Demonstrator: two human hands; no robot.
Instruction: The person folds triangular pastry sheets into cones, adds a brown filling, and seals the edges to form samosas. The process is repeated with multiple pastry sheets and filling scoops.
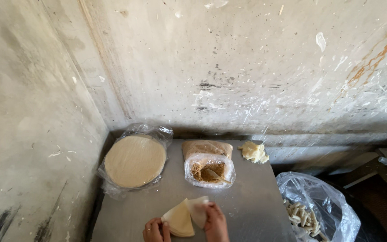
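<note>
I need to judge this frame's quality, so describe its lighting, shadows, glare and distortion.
Head view: soft, even daylight on the wall and table; a dark shadow band where they meet; mild glare on the bag at right; wide-angle bending of the wall lines; focus fairly sharp on both hands, left and right, cropped at the bottom edge holding wrappers.

Left hand [153, 231] ringed (one finger); right hand [215, 220] bare, no sleeves

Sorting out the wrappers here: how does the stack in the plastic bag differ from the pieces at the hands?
The stack is whole, round and flat; the pieces are cut wedges, one peeling up. The stack sits in an open bag at the table's back left, untouched; the pieces lie at the front edge, under the left hand and right hand. Both are the same pale cream sheet.
</note>
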